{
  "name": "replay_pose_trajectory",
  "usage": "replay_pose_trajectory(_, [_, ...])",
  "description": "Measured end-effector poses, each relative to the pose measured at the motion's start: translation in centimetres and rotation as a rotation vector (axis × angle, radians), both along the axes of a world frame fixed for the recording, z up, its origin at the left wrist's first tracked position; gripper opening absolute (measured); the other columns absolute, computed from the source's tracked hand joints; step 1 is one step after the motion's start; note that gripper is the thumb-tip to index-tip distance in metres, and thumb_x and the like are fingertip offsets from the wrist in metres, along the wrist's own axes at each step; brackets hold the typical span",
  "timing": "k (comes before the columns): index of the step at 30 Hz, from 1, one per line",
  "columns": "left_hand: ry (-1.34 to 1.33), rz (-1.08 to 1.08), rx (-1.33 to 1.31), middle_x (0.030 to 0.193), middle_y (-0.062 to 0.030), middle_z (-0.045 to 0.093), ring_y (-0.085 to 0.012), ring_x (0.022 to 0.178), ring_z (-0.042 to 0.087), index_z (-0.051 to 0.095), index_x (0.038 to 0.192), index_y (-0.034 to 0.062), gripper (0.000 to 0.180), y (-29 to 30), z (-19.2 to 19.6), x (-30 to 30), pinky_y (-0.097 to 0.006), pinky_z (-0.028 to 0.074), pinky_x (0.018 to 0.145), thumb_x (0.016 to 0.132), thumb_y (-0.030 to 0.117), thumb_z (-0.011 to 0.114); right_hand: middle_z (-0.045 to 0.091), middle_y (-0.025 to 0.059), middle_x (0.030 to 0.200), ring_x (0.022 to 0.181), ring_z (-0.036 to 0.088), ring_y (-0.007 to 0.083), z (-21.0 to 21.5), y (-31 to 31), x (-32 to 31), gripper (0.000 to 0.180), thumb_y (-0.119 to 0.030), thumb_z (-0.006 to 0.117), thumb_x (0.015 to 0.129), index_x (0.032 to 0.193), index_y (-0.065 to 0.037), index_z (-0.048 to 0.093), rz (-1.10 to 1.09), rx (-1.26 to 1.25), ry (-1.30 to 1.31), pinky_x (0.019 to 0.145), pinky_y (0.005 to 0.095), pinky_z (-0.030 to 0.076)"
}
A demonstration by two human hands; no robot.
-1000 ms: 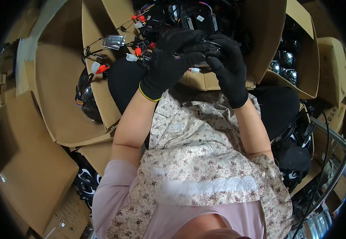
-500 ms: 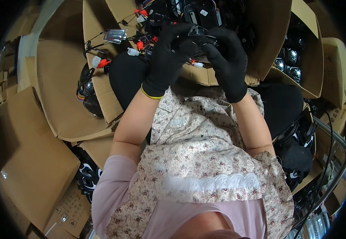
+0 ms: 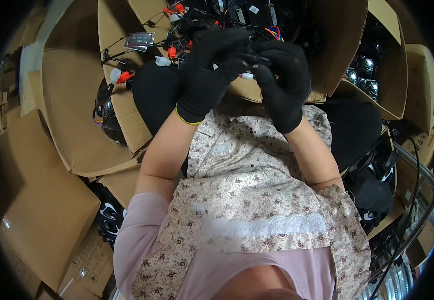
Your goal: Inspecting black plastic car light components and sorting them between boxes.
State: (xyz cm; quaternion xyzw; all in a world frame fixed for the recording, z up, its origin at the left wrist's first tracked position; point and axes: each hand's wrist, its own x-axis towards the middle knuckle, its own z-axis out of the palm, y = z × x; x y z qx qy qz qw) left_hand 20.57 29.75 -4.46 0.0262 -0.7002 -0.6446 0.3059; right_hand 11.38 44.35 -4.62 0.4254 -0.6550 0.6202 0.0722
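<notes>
My left hand (image 3: 204, 75) and my right hand (image 3: 284, 80), both in black knitted gloves, are raised close together at the near side of an open cardboard box (image 3: 344, 45). Between their fingertips they grip a small black part (image 3: 253, 54). Its exact kind is hard to make out, since the dark gloves cover most of it. Just beyond the hands, the box holds black devices (image 3: 257, 14) with coloured wires (image 3: 275, 33). To the left of my left hand, cables end in a white connector (image 3: 163, 61) and a red connector (image 3: 125, 77).
A clear-wrapped flat piece (image 3: 139, 41) lies by the box's left flap (image 3: 131, 112). On the right, another carton (image 3: 399, 75) holds shiny wrapped black items (image 3: 368, 67). A metal rail (image 3: 427, 175) and black cable stand at right. Cartons (image 3: 42, 200) crowd the left.
Both hands have tilted and their fingers have closed further over the black part, which shows less now. Coloured wires have come into sight beyond my right hand. The view has shifted slightly.
</notes>
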Motion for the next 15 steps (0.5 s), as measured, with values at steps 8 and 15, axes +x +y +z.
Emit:
replay_pose_trajectory(8, [0.171,-0.009,-0.280,0.120,-0.0105,0.066,-0.0243,0.113,0.059,0.067,0.099,0.0073,0.034,-0.9,0.7,-0.1,-0.041,0.039,0.107,0.072,0.016,0.085,0.065,0.0081,0.109,0.096,0.060,0.0280,0.9,1.1,-0.8,0.059,-0.016,0.089,0.052,0.105,-0.012,0.063,0.004,0.001,0.359,0.084,0.0394,0.047])
replay_pose_trajectory(15, [0.102,0.038,-0.399,0.117,-0.0099,0.066,-0.0219,0.109,0.060,0.060,0.107,0.0071,0.038,-0.9,1.3,0.4,-0.040,0.040,0.106,0.078,0.019,0.082,0.066,0.0072,0.108,0.094,0.060,0.0285,1.2,0.4,-0.5,0.049,-0.014,0.086,0.058,0.101,-0.012,0.063,-0.023,0.017,0.346,0.081,0.0393,0.046])
